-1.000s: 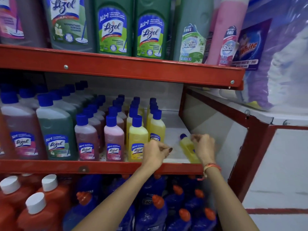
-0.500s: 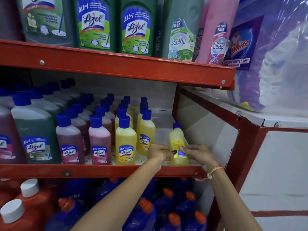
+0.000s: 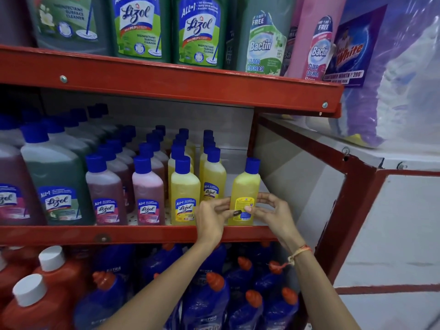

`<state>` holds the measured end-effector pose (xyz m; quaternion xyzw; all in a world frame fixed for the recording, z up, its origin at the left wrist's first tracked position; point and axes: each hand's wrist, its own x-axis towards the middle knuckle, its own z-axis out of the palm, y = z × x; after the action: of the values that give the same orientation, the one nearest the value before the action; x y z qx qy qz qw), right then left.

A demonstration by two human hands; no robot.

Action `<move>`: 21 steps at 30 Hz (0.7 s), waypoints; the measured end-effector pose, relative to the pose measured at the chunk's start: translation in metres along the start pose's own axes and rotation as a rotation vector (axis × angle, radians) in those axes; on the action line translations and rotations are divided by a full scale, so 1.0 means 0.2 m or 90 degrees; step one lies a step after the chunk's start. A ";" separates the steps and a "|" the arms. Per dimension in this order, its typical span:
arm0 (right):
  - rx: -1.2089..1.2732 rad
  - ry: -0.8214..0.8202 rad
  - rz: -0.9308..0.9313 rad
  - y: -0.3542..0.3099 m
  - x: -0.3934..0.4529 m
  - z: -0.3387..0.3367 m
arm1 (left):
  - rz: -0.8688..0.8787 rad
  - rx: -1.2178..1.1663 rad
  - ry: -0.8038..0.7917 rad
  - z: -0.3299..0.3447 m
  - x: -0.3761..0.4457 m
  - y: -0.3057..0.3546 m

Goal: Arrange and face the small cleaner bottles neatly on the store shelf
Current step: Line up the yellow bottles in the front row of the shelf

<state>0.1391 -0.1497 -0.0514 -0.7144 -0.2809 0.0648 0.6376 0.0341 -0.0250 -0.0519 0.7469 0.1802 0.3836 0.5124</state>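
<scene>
I am watching both hands working on a lone yellow bottle (image 3: 245,194) standing at the right end of the middle shelf (image 3: 142,234), apart from the yellow rows (image 3: 185,189) to its left and near the shelf's right side panel (image 3: 297,177); the left hand (image 3: 212,217) is pinching the bottle's lower left edge between thumb and fingers, and the right hand (image 3: 273,210) is curling loosely at the lower right, fingertips at the bottle's side, though I cannot tell how firmly they are pressing; the bottle is standing upright, its long axis running vertical with the blue cap (image 3: 252,165) on top, and the label facing me is the plain yellow back one, not the blue front label its neighbours are showing; so, as I am judging it, the step in hand is turning it about its upright axis until the front faces out, then sliding it left to close the gap; to do that well I am thinking the hands should be twisting low and evenly, keeping the base flat on the shelf so it is not tipping toward the front lip, and easing it in without knocking the front yellow bottle (image 3: 185,198) askew.
</scene>
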 end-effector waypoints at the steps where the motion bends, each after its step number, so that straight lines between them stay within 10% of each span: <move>1: 0.006 0.006 0.002 0.00 -0.01 0.01 | 0.005 -0.004 -0.007 0.00 0.00 -0.01; 12: -0.114 0.472 -0.113 -0.16 -0.15 0.41 | -0.151 -0.145 -0.128 0.06 0.07 0.01; 21: -0.064 0.457 -0.097 -0.15 -0.13 0.36 | -0.207 -0.295 -0.157 0.06 0.11 -0.02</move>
<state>0.0759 -0.0993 -0.0434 -0.6991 -0.0947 -0.2513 0.6626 0.0579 -0.0164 -0.0486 0.6128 0.1413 0.2338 0.7415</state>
